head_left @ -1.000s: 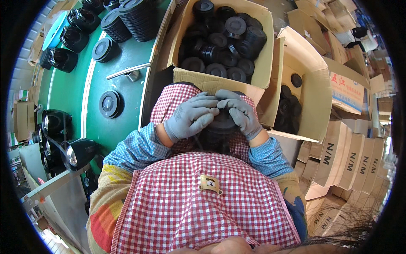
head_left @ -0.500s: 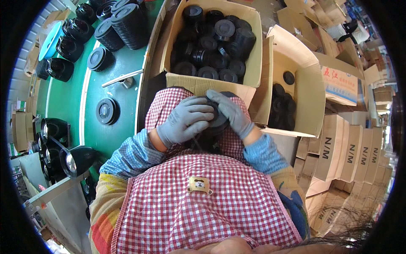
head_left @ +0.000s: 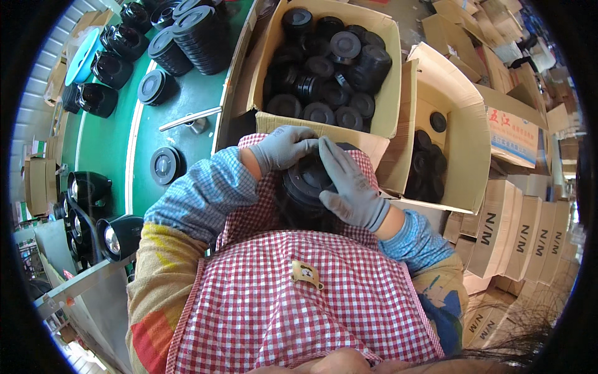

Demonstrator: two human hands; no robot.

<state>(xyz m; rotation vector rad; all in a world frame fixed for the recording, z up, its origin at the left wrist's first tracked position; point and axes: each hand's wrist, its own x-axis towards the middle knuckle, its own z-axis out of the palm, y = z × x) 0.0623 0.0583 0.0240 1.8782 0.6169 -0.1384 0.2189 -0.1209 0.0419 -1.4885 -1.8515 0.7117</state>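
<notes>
Over my lap, a black round lid-like plastic part (head_left: 303, 182) sits between my two grey-gloved hands, on top of something dark that I cannot make out. My left hand (head_left: 281, 150) is closed over its far left edge, fingertips pointing right. Along the right side lies my right hand (head_left: 354, 190), its long fingers stretched toward the far edge and its thumb pressing on the near edge. Just beyond my knees, a cardboard box (head_left: 324, 124) is full of similar black round parts (head_left: 346, 45).
A second open box (head_left: 458, 156) with smaller black discs (head_left: 430, 153) stands to the right. On the green table (head_left: 144, 134) at left are stacked black discs (head_left: 199, 37), a metal T-shaped tool (head_left: 190, 119) and glossy black housings (head_left: 96, 100). Stacked cartons (head_left: 498, 237) stand far right.
My left hand has moved from the top of the round part to its far left edge, uncovering it. My right hand has slid nearer along its right side. The view has shifted slightly.
</notes>
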